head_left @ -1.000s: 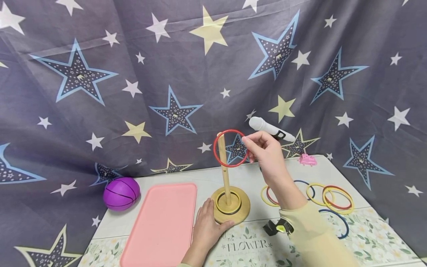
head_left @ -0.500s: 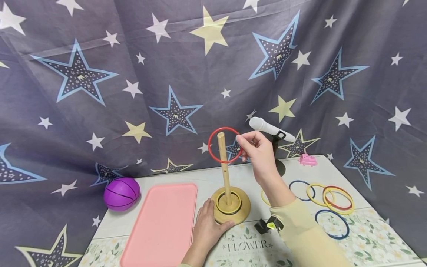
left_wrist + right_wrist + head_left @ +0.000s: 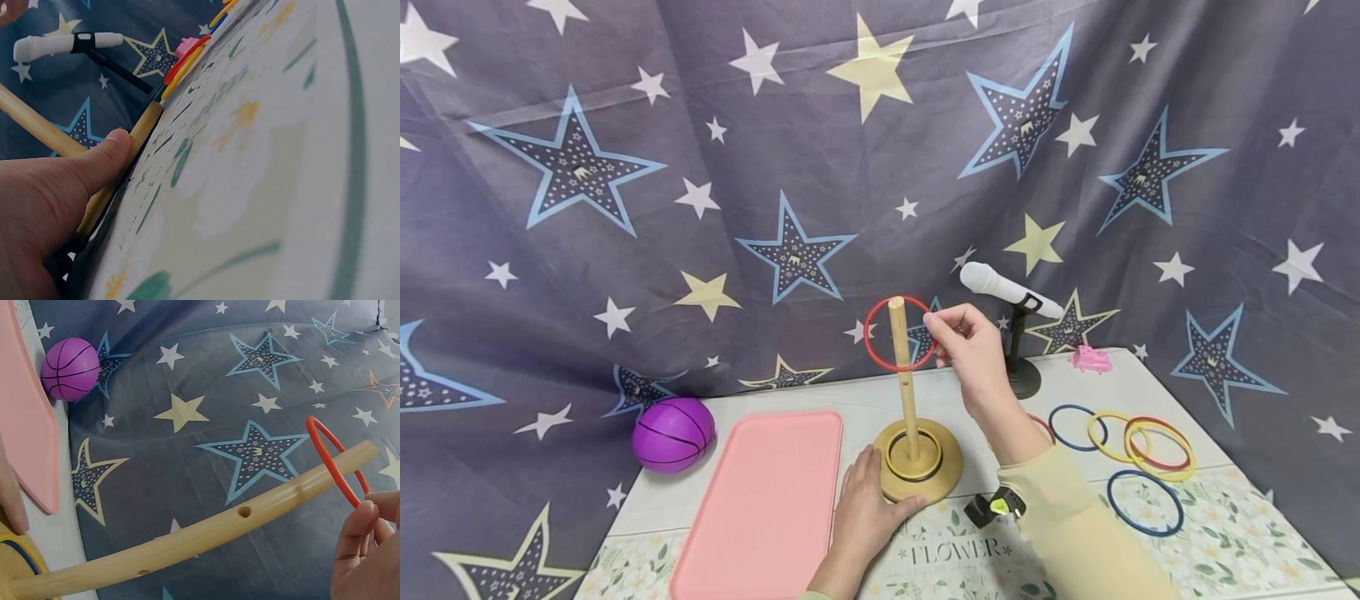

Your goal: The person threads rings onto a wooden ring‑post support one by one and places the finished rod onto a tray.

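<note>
In the head view, my right hand (image 3: 973,354) pinches a red ring (image 3: 868,337) at its right side between thumb and fingers. The ring hangs tilted round the top of a wooden post (image 3: 907,400); the right wrist view has the post's tip (image 3: 369,450) poking through it. Around the post's foot, a yellow ring (image 3: 891,467) and a dark ring lie on the round wooden base (image 3: 952,467). My left hand (image 3: 865,508) rests on the base's left front edge, thumb spread. In the left wrist view its thumb (image 3: 109,153) presses the rim.
Several yellow, red and blue rings (image 3: 1145,502) lie on the table at right, some partly behind my right forearm. A white microphone (image 3: 1007,287) on a black stand and a pink toy (image 3: 1091,359) are behind. Left are a pink tray (image 3: 760,500) and a purple ball (image 3: 673,435).
My right hand has moved left and a little down with the red ring, from beside the post to round its top. The left hand stays on the base.
</note>
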Demonstrator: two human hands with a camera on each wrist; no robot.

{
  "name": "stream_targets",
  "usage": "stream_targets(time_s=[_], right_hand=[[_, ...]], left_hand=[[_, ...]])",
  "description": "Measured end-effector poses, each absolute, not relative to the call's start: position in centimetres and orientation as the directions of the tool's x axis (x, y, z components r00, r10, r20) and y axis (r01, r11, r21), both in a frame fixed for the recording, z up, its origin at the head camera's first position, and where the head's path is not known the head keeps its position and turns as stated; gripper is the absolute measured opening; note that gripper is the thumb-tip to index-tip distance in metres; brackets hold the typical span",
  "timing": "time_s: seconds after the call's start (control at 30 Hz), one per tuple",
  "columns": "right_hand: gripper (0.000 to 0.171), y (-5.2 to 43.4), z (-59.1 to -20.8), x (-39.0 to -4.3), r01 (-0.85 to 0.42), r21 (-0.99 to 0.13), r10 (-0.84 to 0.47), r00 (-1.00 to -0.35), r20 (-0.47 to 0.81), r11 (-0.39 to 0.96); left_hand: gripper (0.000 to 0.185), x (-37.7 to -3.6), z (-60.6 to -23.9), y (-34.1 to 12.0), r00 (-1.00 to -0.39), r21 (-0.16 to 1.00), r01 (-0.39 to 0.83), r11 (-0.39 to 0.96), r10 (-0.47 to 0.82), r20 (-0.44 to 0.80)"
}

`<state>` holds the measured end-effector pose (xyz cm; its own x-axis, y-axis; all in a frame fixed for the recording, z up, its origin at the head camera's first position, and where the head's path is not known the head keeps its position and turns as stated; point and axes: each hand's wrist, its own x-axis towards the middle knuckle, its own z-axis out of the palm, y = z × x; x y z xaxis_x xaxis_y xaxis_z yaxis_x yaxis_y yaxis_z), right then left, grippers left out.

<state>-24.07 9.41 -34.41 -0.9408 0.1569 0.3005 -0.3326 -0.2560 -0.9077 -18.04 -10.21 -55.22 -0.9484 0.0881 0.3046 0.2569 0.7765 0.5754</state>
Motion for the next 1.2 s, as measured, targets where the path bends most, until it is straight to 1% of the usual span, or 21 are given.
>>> stream_targets(time_s=[0.3,0.77,0.9,1.2], right_hand=[[0.013,9.3,-35.9,-24.4,-0.287,-0.931,0.153,-0.954,0.257,-0.227],[0.014,9.0,-39.3,-24.5,-0.219,-0.942,0.177,-0.968,0.177,-0.254],[0.017,9.0,-40.0,-24.4,-0.201,-0.950,0.185,-0.970,0.159,-0.238],[0.016,9.2,-41.6,-24.4,-0.171,-0.963,0.199,-0.971,0.129,-0.207]], left_hand=[[0.116,-18.1,-55.4,-10.3,-0.945,0.568,0.265,0.779,0.092,0.314],[0.115,-18.2,-55.5,-10.3,-0.942,0.558,0.274,0.783,0.099,0.322],[0.114,-18.2,-55.5,-10.3,-0.941,0.554,0.277,0.785,0.105,0.321],[0.115,-18.2,-55.6,-10.4,-0.946,0.562,0.268,0.783,0.105,0.306]])
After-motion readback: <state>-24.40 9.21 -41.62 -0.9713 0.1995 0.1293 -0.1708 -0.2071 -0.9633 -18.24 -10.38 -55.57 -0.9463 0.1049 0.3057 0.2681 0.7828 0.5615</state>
